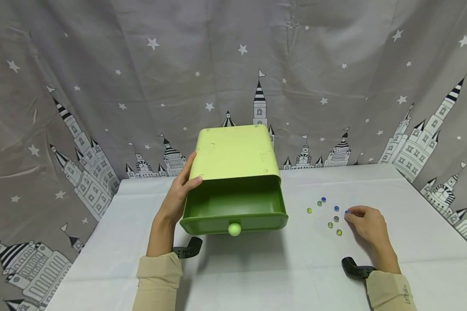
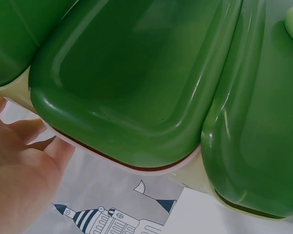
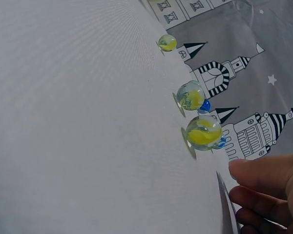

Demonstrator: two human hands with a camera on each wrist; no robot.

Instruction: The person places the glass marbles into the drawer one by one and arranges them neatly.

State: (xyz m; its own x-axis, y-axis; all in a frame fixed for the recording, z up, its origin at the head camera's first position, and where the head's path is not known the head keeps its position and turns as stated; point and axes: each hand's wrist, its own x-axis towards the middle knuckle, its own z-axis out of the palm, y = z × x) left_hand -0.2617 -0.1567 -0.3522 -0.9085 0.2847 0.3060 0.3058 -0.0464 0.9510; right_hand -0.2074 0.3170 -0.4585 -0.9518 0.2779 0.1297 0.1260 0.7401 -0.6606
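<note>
While the left hand (image 1: 175, 196) lies along the left side of the yellow-green box (image 1: 235, 151), fingers extended and thumb laid over the front corner, the right hand (image 1: 369, 224) is out by the marbles, well apart from it. Right thumb and forefinger brought nearly together, pinching one blue marble (image 1: 347, 212) low over the white cloth (image 1: 315, 268); the right wrist view does not show that marble. Box near mid-table, its green drawer (image 1: 264, 222) pulled well out toward the person, round pale knob (image 1: 235, 229) centred on the front. Seven loose marbles right of the box, between it and the right hand: two more blue, one dark greyish (image 1: 336, 219), the rest green or yellowish, among them a yellowish one (image 1: 339, 232) lying nearest the person. Both arms in beige sleeves (image 1: 159, 272), a black device (image 1: 190, 248) at the left wrist, another at the right. Behind the table, grey curtain (image 1: 218, 39) printed with white stars and castles.
</note>
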